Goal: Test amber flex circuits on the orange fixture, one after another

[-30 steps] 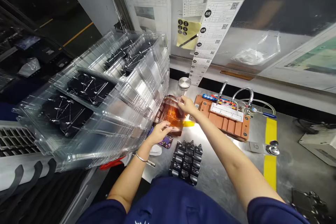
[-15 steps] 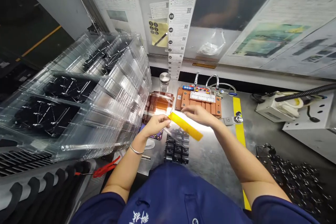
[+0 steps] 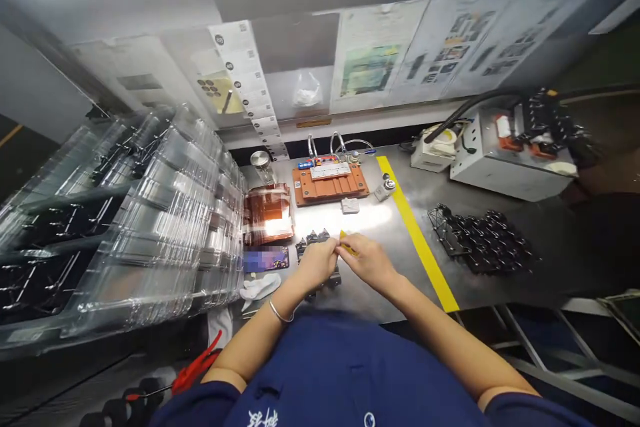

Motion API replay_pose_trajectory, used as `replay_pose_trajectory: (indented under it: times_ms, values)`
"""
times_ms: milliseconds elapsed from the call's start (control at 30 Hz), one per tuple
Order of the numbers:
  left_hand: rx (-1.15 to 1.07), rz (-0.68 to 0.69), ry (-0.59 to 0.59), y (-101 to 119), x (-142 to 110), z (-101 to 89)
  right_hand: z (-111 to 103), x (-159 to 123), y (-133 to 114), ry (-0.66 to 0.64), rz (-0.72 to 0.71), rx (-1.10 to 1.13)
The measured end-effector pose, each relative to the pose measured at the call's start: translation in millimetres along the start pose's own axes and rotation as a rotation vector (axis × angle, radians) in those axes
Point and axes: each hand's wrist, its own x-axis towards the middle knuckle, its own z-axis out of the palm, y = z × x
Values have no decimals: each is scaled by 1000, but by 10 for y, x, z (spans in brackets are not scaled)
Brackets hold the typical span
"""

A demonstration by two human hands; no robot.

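Observation:
My left hand and my right hand meet fingertip to fingertip low over the bench, both closed in a pinch. Between them shows a small part of a yellow strip; the fingers hide the rest. Under and behind my left hand lie black ribbed parts, partly covered by it. Just beyond the hands, a small grey block rests in front of the orange-brown fixture.
Tall stacked clear trays stand at the left. Near them are amber packets, a phone, a white cloth and a lidded jar. Right of the yellow line lie black parts and a white machine.
My hands have come together, and the long yellow strip held out by my left hand is now mostly hidden between them. The camera view has swung to the right.

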Motion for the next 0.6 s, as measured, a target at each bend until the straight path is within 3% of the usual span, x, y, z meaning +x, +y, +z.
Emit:
replay_pose_trajectory:
  times_ms: [167, 300, 600]
  values:
    - [9, 104, -40, 393, -43, 305, -238, -503, 153, 50, 29, 20]
    - [-42, 210, -117, 853, -45, 619, -512, -1010, 427, 51, 57, 10]
    - [-106, 336, -350, 2038, -211, 1763, -1293, -2567, 1062, 66, 267, 236]
